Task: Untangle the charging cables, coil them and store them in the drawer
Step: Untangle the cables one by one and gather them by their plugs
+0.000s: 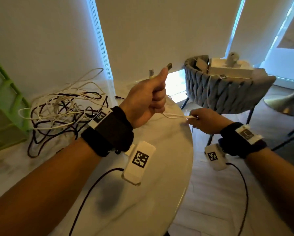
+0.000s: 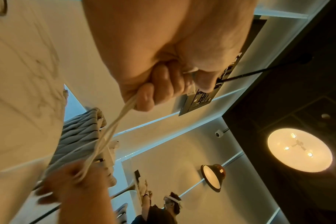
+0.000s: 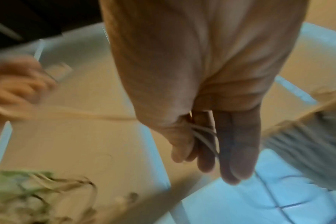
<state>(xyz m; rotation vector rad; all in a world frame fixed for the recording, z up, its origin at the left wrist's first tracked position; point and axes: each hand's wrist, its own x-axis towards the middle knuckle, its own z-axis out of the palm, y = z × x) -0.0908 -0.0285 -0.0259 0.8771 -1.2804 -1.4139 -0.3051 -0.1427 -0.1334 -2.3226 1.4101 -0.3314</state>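
Thin white charging cable (image 1: 175, 116) | left hand (image 1: 148, 99) fists folded strands | right hand (image 1: 204, 120) pinches loops, tensioning for coiling | dark-and-white cable tangle (image 1: 64, 111) pending

Both forearms bare. Left wrist: wide black fabric band (image 1: 108, 132) carrying a white block with a black square-code marker (image 1: 140, 159), black lead (image 1: 85, 198) trailing. Right wrist: matching black band (image 1: 236, 138), white coded block (image 1: 214, 156), black lead (image 1: 243, 193).

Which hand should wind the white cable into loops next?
Probably the right hand. It pinches the white cable loosely at the free stretch, while the left hand grips the plug end in a fist, a steady anchor to wind around.
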